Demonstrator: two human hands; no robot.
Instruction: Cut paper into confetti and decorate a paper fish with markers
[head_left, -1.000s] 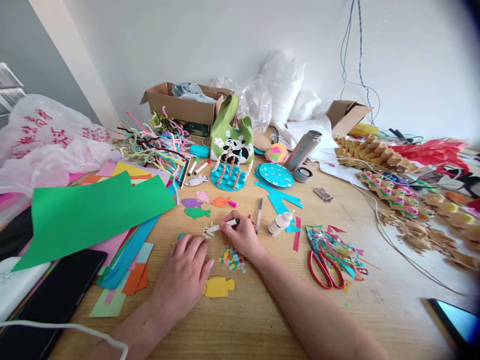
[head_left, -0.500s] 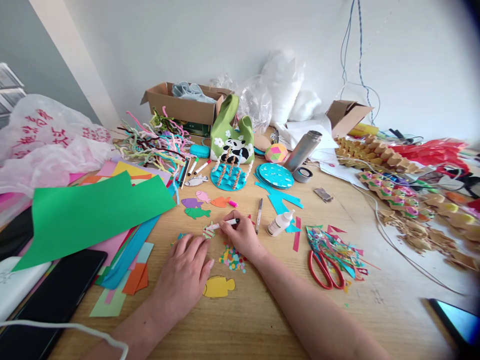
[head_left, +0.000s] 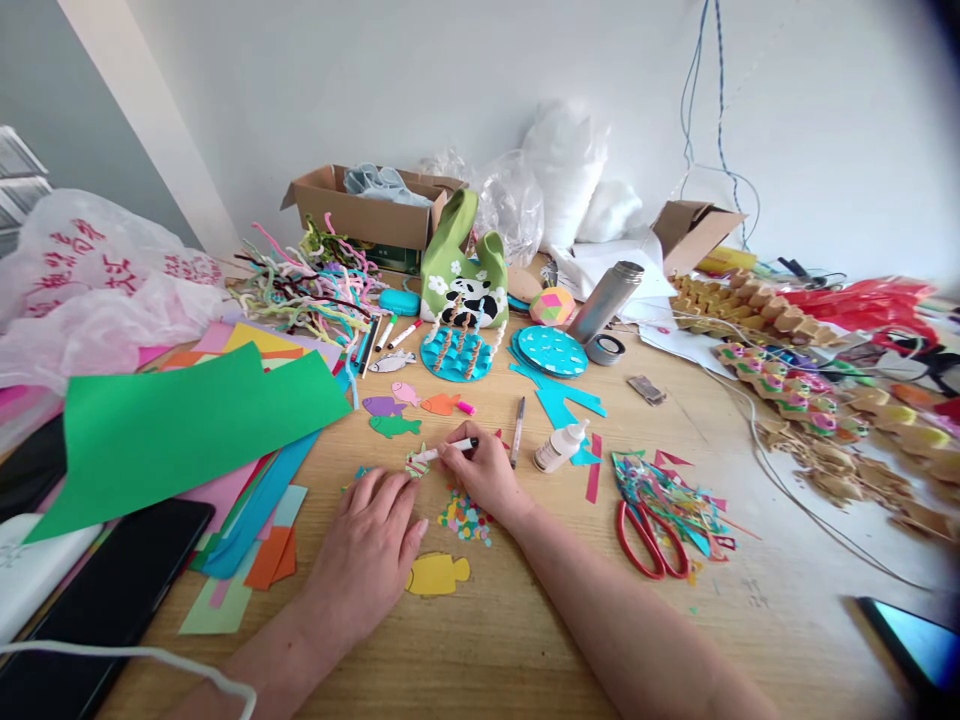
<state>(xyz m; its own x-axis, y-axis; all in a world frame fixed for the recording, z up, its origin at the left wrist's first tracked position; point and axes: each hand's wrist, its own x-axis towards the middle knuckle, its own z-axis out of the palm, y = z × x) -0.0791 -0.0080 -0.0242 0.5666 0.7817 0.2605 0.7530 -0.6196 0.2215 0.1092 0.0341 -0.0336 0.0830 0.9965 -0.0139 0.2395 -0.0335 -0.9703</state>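
Observation:
My right hand (head_left: 480, 468) grips a white marker (head_left: 442, 452) with a dark end, its tip on a small pale fish cutout (head_left: 417, 460) with stripes. Flat on the table lies my left hand (head_left: 379, 535), fingers spread a little, fingertips at the lower edge of that fish. A blue piece (head_left: 361, 473) is partly hidden beside its fingers. Colored paper dots (head_left: 466, 517) lie between the hands, and a yellow fish (head_left: 439, 574) is by my left thumb. Green (head_left: 395, 426), purple (head_left: 383, 406), orange (head_left: 440, 403) and pink (head_left: 406, 393) fish lie beyond.
Right of my right hand are a pen (head_left: 518, 432), a glue bottle (head_left: 559, 446), red-handled scissors (head_left: 651, 540) and paper scraps (head_left: 675, 495). Colored paper (head_left: 195, 425) and a black phone (head_left: 112, 600) are at the left. Farther back stand a metal flask (head_left: 609, 300) and a green bag (head_left: 457, 270).
The marker tip has shifted very slightly left over the striped fish. My left hand has stayed in place.

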